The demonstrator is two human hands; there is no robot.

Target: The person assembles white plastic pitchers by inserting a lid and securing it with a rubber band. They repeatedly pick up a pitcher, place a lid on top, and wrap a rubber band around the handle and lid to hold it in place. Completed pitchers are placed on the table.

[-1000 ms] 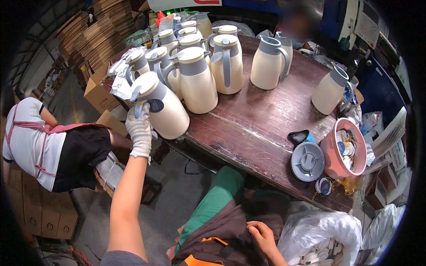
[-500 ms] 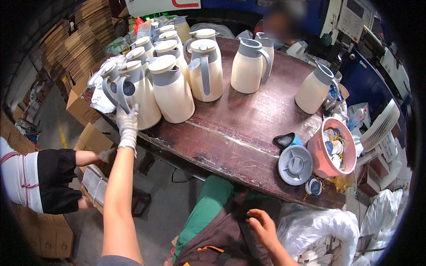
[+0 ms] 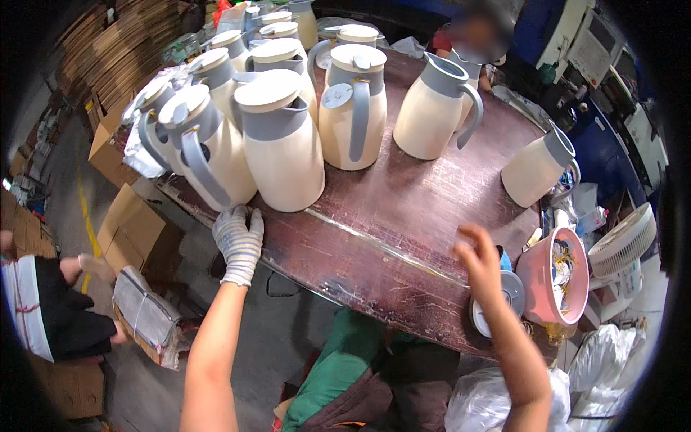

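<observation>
My left hand (image 3: 240, 234), in a striped white glove, is at the table's near edge, touching or very near the base of a cream thermos jug (image 3: 216, 162) with a grey handle. Its fingers reach forward with the thumb apart, and I see nothing held. Beside that jug stands another lidded jug (image 3: 282, 162). My bare right hand (image 3: 476, 259) hovers over the table's right part, fingers apart and slightly bent, holding nothing. Partly hidden behind my right forearm lies a round grey plastic piece (image 3: 514, 289). An open-topped jug (image 3: 430, 115) stands farther back, another (image 3: 536, 173) at right.
Several more lidded jugs crowd the table's (image 3: 374, 266) left end. A pink basin (image 3: 536, 277) of small parts stands at right, near a white fan (image 3: 622, 234). Cartons (image 3: 137, 230) are on the floor at left. One person sits across the table; another is at far left.
My left hand has come off the jug's handle side and down toward the table edge. My right hand has risen from my lap to above the table. The view has shifted.
</observation>
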